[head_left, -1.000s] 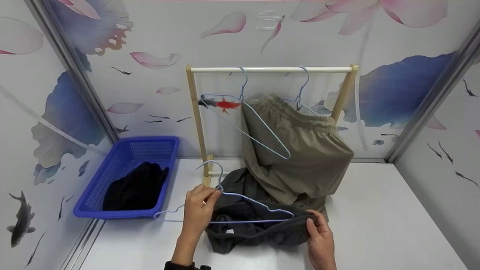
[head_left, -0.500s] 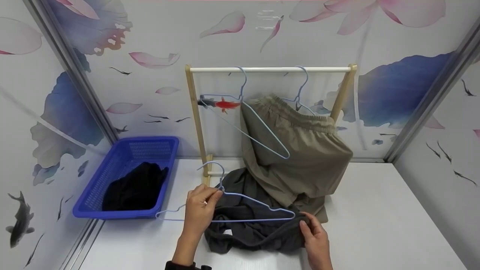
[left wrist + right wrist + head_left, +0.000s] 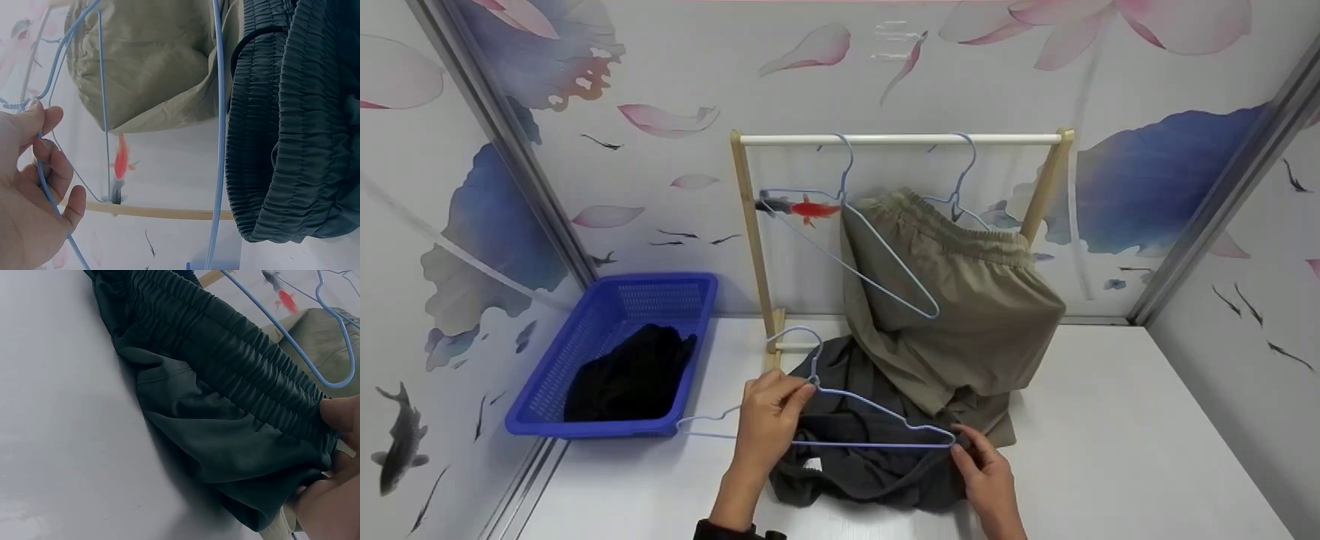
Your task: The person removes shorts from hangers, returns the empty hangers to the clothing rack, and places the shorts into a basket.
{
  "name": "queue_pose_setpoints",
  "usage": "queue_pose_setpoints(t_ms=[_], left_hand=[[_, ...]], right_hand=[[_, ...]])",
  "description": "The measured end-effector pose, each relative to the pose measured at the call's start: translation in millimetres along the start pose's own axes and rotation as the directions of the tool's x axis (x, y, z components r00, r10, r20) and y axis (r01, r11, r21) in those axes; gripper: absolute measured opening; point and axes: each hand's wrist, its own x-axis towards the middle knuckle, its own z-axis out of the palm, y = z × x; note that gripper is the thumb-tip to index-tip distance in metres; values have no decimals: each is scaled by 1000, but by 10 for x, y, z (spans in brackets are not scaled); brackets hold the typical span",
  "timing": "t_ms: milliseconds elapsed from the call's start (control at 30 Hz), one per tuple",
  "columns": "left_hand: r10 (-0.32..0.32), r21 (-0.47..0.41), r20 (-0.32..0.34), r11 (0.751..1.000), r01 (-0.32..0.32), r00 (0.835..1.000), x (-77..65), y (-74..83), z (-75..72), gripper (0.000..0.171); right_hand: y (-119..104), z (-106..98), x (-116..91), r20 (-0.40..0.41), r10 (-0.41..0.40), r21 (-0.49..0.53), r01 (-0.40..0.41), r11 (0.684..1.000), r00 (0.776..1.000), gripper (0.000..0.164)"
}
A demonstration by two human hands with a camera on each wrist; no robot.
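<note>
My left hand [image 3: 769, 420] pinches a light blue hanger [image 3: 877, 406] at its neck, just below the hook. The hanger's right end lies over the open waist of dark grey shorts [image 3: 885, 484], close to my right fingers. With thumb and fingers, my right hand [image 3: 990, 480] grips the right side of the elastic waistband. In the right wrist view the gathered waistband [image 3: 242, 349] is pinched and the hanger's end sits just beyond it. The left wrist view has the waist opening gaping beside the hanger's lower bar [image 3: 220, 140].
Behind stands a rack with a white rail [image 3: 900, 139]. Khaki shorts [image 3: 960, 315] hang from it on one hanger; a bare hanger [image 3: 894, 259] hangs left of them. A blue basket [image 3: 585, 430] at the left holds a black garment [image 3: 630, 379]. White table [image 3: 1140, 450] lies beneath.
My left hand has shifted slightly right with the hanger. My right hand has come left with the waistband, so the hanger's right end is now beside its fingers.
</note>
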Motion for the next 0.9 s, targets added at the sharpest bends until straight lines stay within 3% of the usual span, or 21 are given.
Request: queue_pose_setpoints(t_ms=[300,667,800,900], left_hand=[[14,12,38,1000,-14,999,2,37,37,6],[39,17,65,999,-40,997,-2,81,109,7],[61,20,73,998,-62,996,-4,124,131,7],[73,14,81,997,-74,994,-9,151,156,6]], right_hand=[[-32,-40,5,16,-45,-87,46,995,999,37],[-99,-78,-11,-9,-158,-103,156,982,987,50],[-126,-102,-45,-38,-263,-106,257,961,964,52],[-135,-100,-71,-78,-379,-95,371,924,922,49]])
